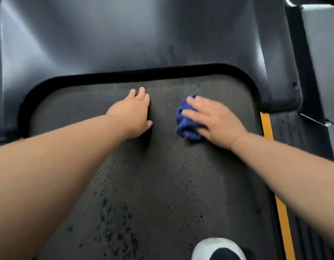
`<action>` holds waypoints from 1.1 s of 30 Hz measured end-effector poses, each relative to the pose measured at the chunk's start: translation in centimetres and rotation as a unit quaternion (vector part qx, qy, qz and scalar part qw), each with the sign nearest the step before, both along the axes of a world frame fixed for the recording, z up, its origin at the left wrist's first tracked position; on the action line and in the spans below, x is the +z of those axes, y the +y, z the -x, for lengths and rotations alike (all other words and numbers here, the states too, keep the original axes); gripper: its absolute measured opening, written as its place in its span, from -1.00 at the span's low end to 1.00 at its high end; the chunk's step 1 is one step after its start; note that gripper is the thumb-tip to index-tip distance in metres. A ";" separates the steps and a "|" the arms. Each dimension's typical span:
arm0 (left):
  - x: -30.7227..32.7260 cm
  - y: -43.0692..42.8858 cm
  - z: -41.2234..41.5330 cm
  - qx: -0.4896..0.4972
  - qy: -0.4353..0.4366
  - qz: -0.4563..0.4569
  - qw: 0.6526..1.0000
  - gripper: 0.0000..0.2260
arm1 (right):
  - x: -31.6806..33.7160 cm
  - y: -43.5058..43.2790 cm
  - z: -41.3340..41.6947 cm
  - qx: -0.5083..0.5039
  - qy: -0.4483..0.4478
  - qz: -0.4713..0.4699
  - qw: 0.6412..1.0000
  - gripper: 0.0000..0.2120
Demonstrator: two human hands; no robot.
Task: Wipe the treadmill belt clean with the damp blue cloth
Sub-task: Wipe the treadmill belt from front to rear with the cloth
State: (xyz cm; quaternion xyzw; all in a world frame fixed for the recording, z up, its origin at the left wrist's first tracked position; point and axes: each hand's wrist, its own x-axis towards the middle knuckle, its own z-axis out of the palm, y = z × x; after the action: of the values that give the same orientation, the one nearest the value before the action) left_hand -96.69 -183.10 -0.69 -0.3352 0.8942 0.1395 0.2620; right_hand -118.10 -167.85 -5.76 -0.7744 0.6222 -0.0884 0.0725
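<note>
The dark textured treadmill belt (162, 175) fills the middle of the view. A bunched blue cloth (186, 124) lies on the belt near its front end. My right hand (213, 119) presses down on the cloth with fingers spread over it. My left hand (134, 113) rests flat on the bare belt to the left of the cloth, fingers straight and pointing at the front cover. Dark wet-looking specks (115, 222) dot the belt closer to me.
The grey motor cover (124, 44) rises past the belt's curved black front edge (136, 74). A yellow stripe (280, 203) and a ribbed side rail (297, 137) run along the right. A white and dark shoe (218, 249) stands on the belt at the bottom.
</note>
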 end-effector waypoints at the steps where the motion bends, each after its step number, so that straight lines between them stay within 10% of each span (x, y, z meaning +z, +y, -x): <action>1: 0.2 0.0 0.3 -0.005 -0.010 -0.002 1.000 -0.27 | 0.0 -0.8 1.2 -0.055 0.014 0.019 0.998 -0.56; 6: 0.2 0.6 1.3 0.012 -0.044 -0.049 0.998 -0.16 | 1.8 -2.7 -0.2 -0.251 0.002 -0.021 0.968 -0.48; 13: -0.7 1.3 1.4 0.035 -0.036 -0.040 0.998 -0.11 | 0.6 2.5 -3.7 -0.102 -0.023 -0.015 0.994 -0.50; 21: 0.8 1.7 2.6 0.071 -0.065 -0.031 0.995 -0.15 | 2.5 -4.5 0.3 -0.324 -0.012 -0.025 0.946 -0.57; 28: -0.2 1.2 3.2 0.036 -0.019 -0.026 0.999 -0.10 | 1.0 2.6 -4.4 -0.171 -0.042 0.019 0.984 -0.52; 33: -0.1 1.5 2.8 0.036 0.001 -0.014 0.999 -0.11 | 2.4 -6.4 0.6 -0.250 0.017 -0.046 0.967 -0.65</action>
State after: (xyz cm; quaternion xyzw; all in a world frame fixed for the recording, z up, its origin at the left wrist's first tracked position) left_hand -99.48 -181.58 -0.78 -0.3634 0.8798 0.1616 0.2605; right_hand -118.72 -174.30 -3.33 -0.5918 0.8004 -0.0621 0.0728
